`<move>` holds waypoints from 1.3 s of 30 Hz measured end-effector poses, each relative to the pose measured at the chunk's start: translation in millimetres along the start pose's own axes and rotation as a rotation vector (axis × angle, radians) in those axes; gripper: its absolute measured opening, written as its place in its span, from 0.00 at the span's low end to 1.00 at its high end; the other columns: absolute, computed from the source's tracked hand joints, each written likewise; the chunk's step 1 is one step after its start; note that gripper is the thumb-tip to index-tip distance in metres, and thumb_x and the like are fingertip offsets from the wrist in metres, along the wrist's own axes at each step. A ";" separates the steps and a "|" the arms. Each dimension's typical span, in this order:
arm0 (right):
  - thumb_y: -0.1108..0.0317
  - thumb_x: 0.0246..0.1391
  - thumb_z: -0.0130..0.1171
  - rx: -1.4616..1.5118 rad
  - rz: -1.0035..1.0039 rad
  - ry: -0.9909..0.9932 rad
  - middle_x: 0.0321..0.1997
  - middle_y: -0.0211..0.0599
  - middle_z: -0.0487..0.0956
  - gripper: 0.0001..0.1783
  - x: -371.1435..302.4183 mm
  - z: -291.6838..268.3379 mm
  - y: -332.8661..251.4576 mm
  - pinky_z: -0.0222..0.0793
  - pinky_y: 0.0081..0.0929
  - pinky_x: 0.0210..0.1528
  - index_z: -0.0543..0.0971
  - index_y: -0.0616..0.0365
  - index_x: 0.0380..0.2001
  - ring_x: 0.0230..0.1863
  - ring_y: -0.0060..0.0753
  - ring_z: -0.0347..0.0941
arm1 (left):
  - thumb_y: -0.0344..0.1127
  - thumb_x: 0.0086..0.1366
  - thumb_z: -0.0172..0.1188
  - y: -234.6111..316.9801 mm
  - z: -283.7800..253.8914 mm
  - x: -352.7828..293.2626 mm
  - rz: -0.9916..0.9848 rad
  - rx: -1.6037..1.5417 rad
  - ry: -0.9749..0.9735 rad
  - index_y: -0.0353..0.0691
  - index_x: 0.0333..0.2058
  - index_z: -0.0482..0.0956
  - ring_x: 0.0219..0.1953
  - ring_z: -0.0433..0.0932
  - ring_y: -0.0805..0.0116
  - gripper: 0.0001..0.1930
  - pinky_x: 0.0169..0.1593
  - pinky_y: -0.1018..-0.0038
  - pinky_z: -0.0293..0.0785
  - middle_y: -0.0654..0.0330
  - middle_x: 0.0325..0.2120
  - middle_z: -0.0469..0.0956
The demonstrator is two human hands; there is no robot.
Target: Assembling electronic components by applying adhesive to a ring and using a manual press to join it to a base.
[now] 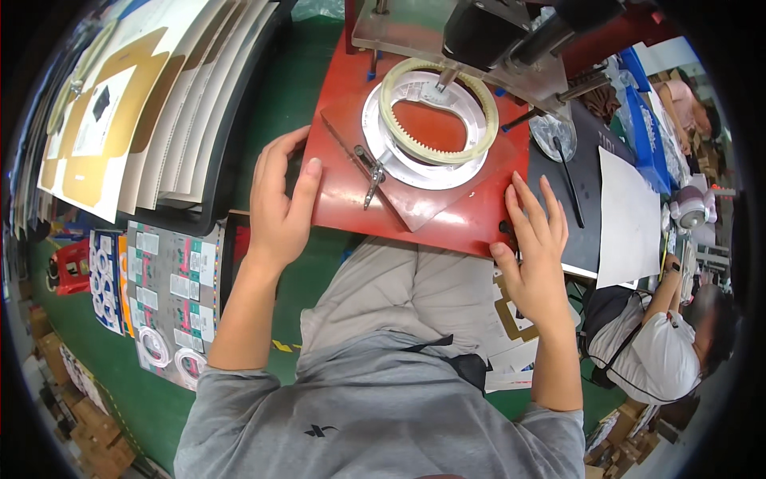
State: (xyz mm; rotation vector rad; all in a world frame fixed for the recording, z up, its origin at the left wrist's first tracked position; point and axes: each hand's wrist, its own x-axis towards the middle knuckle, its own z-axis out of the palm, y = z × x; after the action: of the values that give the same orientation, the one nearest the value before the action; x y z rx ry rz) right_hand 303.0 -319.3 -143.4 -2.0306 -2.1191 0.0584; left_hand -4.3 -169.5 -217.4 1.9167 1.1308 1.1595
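My left hand (281, 199) rests at the left edge of a red machine plate (351, 207), its fingers stretched along the side and its thumb apart. At the plate's right edge lies my right hand (538, 239), fingers spread, with nothing in its grasp. Between them, toward the far part of the plate, sits a round white plastic part (427, 177) with a large opening. A cream ring with inner teeth (388, 104) lies tilted over it. Left of the white part, a small metal clamp (372, 173) stands on a thin angled plate (415, 214).
Above the ring hangs a clear press plate (415, 36) with metal posts. On the left, a black tray (209, 191) holds upright printed cards (175, 120). To the right are a black stick (571, 188), a white sheet (630, 215) and blue bins (648, 136). A co-worker (654, 351) sits at right.
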 end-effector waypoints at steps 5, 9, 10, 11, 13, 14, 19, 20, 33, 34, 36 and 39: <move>0.67 0.60 0.65 0.189 0.020 0.234 0.70 0.49 0.71 0.27 17.1 -21.7 -3.0 0.59 0.46 0.71 0.76 0.59 0.62 0.70 0.56 0.65 | 0.29 0.67 0.66 15.8 -13.0 7.7 0.030 -0.073 0.047 0.31 0.57 0.76 0.56 0.77 0.56 0.21 0.59 0.66 0.74 0.48 0.53 0.77; 0.72 0.60 0.64 0.287 -0.085 0.407 0.59 0.46 0.79 0.20 42.1 -19.4 -11.8 0.66 0.41 0.65 0.80 0.60 0.55 0.61 0.51 0.74 | 0.26 0.61 0.68 64.1 -17.4 29.9 0.358 0.127 0.008 0.35 0.47 0.83 0.48 0.79 0.57 0.14 0.53 0.66 0.74 0.53 0.45 0.80; 0.73 0.59 0.64 0.286 -0.139 0.407 0.58 0.45 0.80 0.19 50.1 -16.9 -14.1 0.66 0.41 0.65 0.80 0.59 0.55 0.61 0.50 0.74 | 0.26 0.60 0.69 72.9 -16.1 33.6 0.433 0.192 -0.046 0.36 0.44 0.84 0.47 0.79 0.56 0.13 0.51 0.66 0.74 0.54 0.44 0.80; 0.73 0.59 0.64 0.284 -0.192 0.407 0.58 0.44 0.80 0.19 58.4 -13.5 -15.2 0.67 0.41 0.64 0.81 0.59 0.54 0.61 0.50 0.74 | 0.26 0.57 0.71 73.9 -10.2 38.5 0.491 0.185 -0.067 0.38 0.41 0.85 0.45 0.77 0.55 0.12 0.49 0.65 0.73 0.56 0.42 0.80; 0.74 0.57 0.65 0.317 -0.262 0.409 0.57 0.41 0.80 0.19 72.1 -1.9 -14.4 0.66 0.42 0.64 0.81 0.59 0.53 0.62 0.49 0.74 | 0.27 0.55 0.72 83.9 -3.7 43.8 0.553 0.244 -0.157 0.40 0.40 0.85 0.44 0.75 0.54 0.12 0.48 0.63 0.73 0.57 0.40 0.78; 0.74 0.57 0.65 0.308 -0.299 0.406 0.57 0.41 0.80 0.19 77.2 1.9 -14.2 0.66 0.42 0.64 0.81 0.58 0.53 0.62 0.48 0.73 | 0.27 0.54 0.73 87.9 0.6 46.0 0.580 0.253 -0.187 0.41 0.39 0.85 0.43 0.74 0.57 0.12 0.46 0.66 0.72 0.58 0.38 0.77; 0.74 0.56 0.65 0.298 -0.367 0.351 0.53 0.36 0.81 0.15 89.6 12.3 -12.6 0.67 0.41 0.63 0.83 0.55 0.48 0.61 0.47 0.74 | 0.27 0.56 0.71 89.0 11.3 53.1 0.601 0.282 -0.283 0.40 0.36 0.83 0.44 0.72 0.57 0.09 0.49 0.66 0.72 0.60 0.39 0.77; 0.73 0.56 0.66 0.334 -0.368 0.352 0.50 0.35 0.82 0.13 90.8 13.9 -11.9 0.67 0.41 0.62 0.84 0.54 0.45 0.59 0.46 0.75 | 0.27 0.56 0.70 87.8 11.4 54.7 0.635 0.289 -0.297 0.39 0.36 0.82 0.44 0.73 0.56 0.09 0.49 0.65 0.72 0.60 0.39 0.78; 0.75 0.49 0.70 0.363 -0.261 0.475 0.37 0.31 0.81 0.13 88.9 22.4 -38.3 0.75 0.34 0.42 0.88 0.52 0.40 0.42 0.38 0.77 | 0.24 0.56 0.68 82.9 -10.3 69.7 0.617 0.243 -0.456 0.37 0.35 0.82 0.37 0.77 0.57 0.07 0.44 0.66 0.75 0.60 0.33 0.82; 0.75 0.49 0.70 0.368 -0.262 0.471 0.37 0.31 0.81 0.13 89.5 22.9 -39.1 0.75 0.34 0.42 0.88 0.52 0.40 0.42 0.38 0.77 | 0.24 0.57 0.68 81.8 -11.1 71.0 0.611 0.235 -0.468 0.37 0.35 0.82 0.38 0.77 0.57 0.07 0.44 0.66 0.75 0.59 0.32 0.82; 0.75 0.49 0.70 0.369 -0.237 0.492 0.37 0.32 0.81 0.13 89.1 25.1 -39.5 0.75 0.34 0.42 0.89 0.52 0.40 0.42 0.38 0.77 | 0.24 0.57 0.68 77.7 -11.1 73.8 0.595 0.224 -0.483 0.37 0.34 0.82 0.38 0.78 0.57 0.07 0.44 0.66 0.75 0.59 0.32 0.82; 0.75 0.49 0.70 0.367 -0.229 0.487 0.37 0.32 0.82 0.14 90.3 26.0 -39.1 0.76 0.34 0.42 0.89 0.52 0.41 0.42 0.38 0.77 | 0.25 0.58 0.69 71.0 -9.3 79.3 0.609 0.193 -0.509 0.36 0.33 0.82 0.37 0.78 0.57 0.06 0.43 0.66 0.76 0.59 0.32 0.82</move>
State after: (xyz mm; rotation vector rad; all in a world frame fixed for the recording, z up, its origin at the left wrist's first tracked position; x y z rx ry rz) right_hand 257.1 -228.9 -151.3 -1.4126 -1.8498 -0.0710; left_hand 31.6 -129.0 -125.3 2.6117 0.3999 0.7722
